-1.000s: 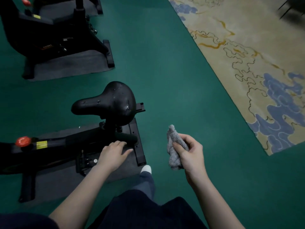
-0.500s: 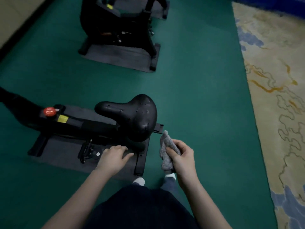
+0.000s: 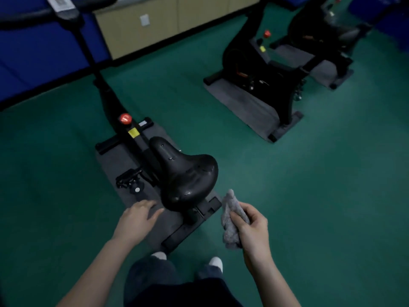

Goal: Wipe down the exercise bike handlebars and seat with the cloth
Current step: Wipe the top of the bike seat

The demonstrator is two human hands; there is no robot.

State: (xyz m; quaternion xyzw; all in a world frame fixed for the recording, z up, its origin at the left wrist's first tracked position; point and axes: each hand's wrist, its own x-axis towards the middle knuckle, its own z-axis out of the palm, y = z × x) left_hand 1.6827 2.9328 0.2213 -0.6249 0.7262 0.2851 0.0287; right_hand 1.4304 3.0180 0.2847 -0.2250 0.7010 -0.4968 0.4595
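The black bike seat (image 3: 186,173) stands just ahead of me, its nose pointing away, with small wet specks on it. The black handlebars (image 3: 28,16) run across the top left, above a slanted post. My right hand (image 3: 252,229) is shut on a bunched grey cloth (image 3: 231,218), held right of the seat's rear and apart from it. My left hand (image 3: 137,218) hovers flat with fingers spread, just left of and below the seat's rear edge, holding nothing.
The bike frame carries a red knob (image 3: 125,119) and stands on a grey mat (image 3: 115,160). Two more black bikes (image 3: 265,69) on mats stand at the upper right. Green floor (image 3: 309,196) lies all around; a blue wall pad and beige cabinets line the back.
My view has swung left and up, bringing the handlebars and back wall into sight. The seat now points away from me. Both hands keep their places beside the seat.
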